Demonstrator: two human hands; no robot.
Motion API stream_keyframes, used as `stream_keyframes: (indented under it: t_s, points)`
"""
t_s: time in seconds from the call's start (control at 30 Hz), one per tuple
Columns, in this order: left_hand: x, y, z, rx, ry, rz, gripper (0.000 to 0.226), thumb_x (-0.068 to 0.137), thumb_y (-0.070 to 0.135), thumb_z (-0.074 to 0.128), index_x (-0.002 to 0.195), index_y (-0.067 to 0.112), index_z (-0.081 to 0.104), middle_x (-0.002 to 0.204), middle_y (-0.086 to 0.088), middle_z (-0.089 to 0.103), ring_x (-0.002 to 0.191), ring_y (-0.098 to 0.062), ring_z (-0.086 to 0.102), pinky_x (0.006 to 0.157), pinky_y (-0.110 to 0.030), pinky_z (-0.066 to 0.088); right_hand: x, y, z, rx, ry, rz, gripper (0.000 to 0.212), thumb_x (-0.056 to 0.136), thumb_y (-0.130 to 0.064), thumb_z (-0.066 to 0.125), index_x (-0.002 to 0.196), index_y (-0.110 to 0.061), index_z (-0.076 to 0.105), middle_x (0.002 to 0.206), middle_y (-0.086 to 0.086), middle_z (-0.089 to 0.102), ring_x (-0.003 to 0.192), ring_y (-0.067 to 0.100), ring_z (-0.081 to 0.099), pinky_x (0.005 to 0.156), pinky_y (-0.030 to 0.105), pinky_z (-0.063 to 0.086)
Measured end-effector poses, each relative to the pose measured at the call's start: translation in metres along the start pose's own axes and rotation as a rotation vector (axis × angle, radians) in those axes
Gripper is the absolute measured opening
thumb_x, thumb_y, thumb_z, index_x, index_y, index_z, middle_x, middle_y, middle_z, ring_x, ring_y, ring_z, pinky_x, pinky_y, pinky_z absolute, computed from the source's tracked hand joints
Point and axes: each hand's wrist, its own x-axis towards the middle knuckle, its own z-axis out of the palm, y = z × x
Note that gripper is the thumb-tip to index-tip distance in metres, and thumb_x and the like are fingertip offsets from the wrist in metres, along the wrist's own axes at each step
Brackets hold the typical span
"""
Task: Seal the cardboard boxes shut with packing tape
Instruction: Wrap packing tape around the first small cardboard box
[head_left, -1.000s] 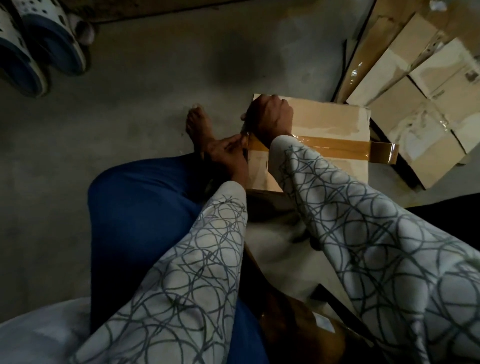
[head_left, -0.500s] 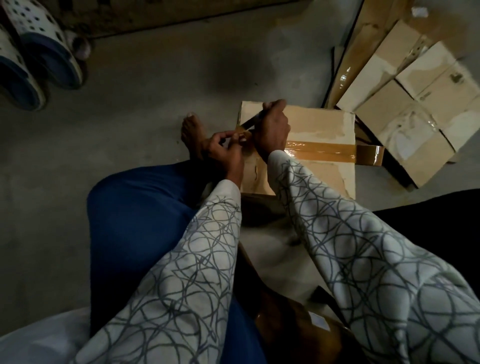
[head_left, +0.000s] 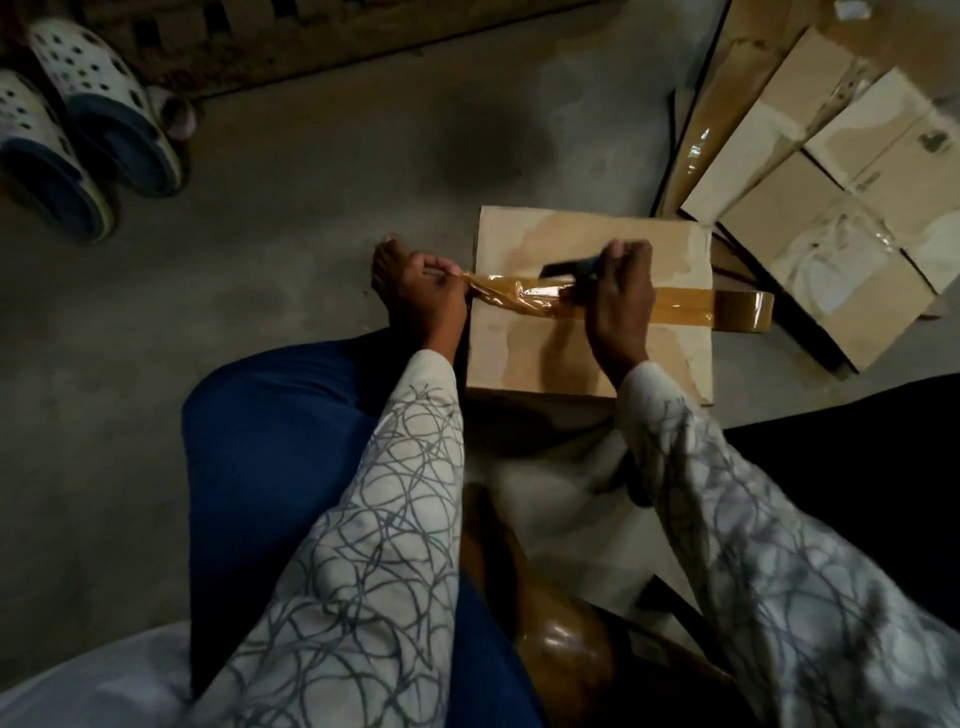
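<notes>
I'm trimming: left hand (head_left: 436, 299) pinches the tape (head_left: 506, 299) taut, right hand (head_left: 621, 306) grips the cutter (head_left: 566, 267). Next, slice at the box (head_left: 535, 353) edge.

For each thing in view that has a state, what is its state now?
Cardboard box: flaps closed, tape across the top.
Tape strip: flat on the right, crumpled at the left end.
Tape roll: at the box's right edge, joined to the strip, it seems.
Left hand: pinches the crumpled tape end.
Right hand: grips a dark cutter.
Slippers: off, on the floor.
</notes>
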Motion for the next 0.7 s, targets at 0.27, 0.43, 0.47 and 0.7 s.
stream_keyframes:
  t_s: [0.27, 0.43, 0.47, 0.7]
  points:
    - [0.019, -0.041, 0.022, 0.079, 0.034, -0.093, 0.013, 0.065, 0.024, 0.057, 0.062, 0.036, 0.058, 0.116, -0.009, 0.07, 0.108, -0.031, 0.064, 0.098, -0.047, 0.051, -0.026, 0.032, -0.024, 0.426, -0.029, 0.396, 0.017, 0.11, -0.026, 0.036, 0.108, -0.01, 0.042, 0.088, 0.015, 0.061, 0.054, 0.019, 0.067, 0.052, 0.036, 0.061]
    - [-0.028, -0.001, 0.005, -0.143, 0.139, -0.149, 0.011, 0.092, -0.004, 0.059, 0.091, 0.007, 0.063, 0.1, -0.006, 0.064, 0.084, -0.011, 0.057, 0.076, -0.022, 0.046, -0.022, 0.036, -0.031, 0.501, -0.082, 0.42, 0.02, 0.11, -0.031, 0.033, 0.1, -0.018, 0.044, 0.084, 0.021, 0.063, 0.058, 0.03, 0.069, 0.056, 0.043, 0.062]
    - [-0.029, -0.004, 0.005, -0.203, 0.151, -0.167, 0.01, 0.092, -0.003, 0.059, 0.095, 0.005, 0.064, 0.1, -0.006, 0.064, 0.082, -0.009, 0.057, 0.075, -0.022, 0.048, -0.022, 0.035, -0.031, 0.492, -0.079, 0.417, 0.02, 0.11, -0.031, 0.033, 0.1, -0.018, 0.044, 0.085, 0.021, 0.063, 0.058, 0.029, 0.069, 0.055, 0.042, 0.062]
    - [-0.03, -0.008, 0.003, -0.257, 0.143, -0.208, 0.015, 0.092, 0.003, 0.059, 0.105, -0.001, 0.066, 0.112, -0.018, 0.068, 0.097, -0.023, 0.062, 0.089, -0.036, 0.054, -0.021, 0.036, -0.029, 0.484, -0.054, 0.437, 0.022, 0.11, -0.033, 0.031, 0.104, -0.016, 0.043, 0.082, 0.023, 0.062, 0.057, 0.032, 0.068, 0.055, 0.043, 0.062]
